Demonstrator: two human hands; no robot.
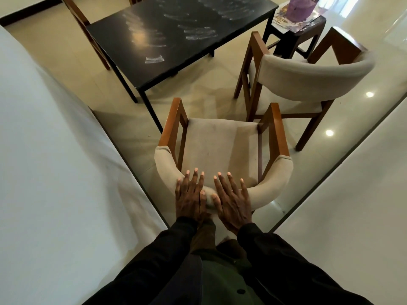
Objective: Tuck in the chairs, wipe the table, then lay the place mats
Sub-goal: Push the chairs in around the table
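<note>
Both hands, left hand [189, 198] and right hand [231, 201], lay flat, grip released, on the near chair [220, 146] backrest, apparently to push it toward the far black worktop [176, 34].

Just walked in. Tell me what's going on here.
A person stands behind a cushioned wooden chair, left hand and right hand both laid flat on its curved backrest, fingers straight, facing the black table. The chair stands clear of the table, not yet tucked in. A second chair to the right is also pulled out. The tabletop shows white smears, and no place mats show on the part in view.
</note>
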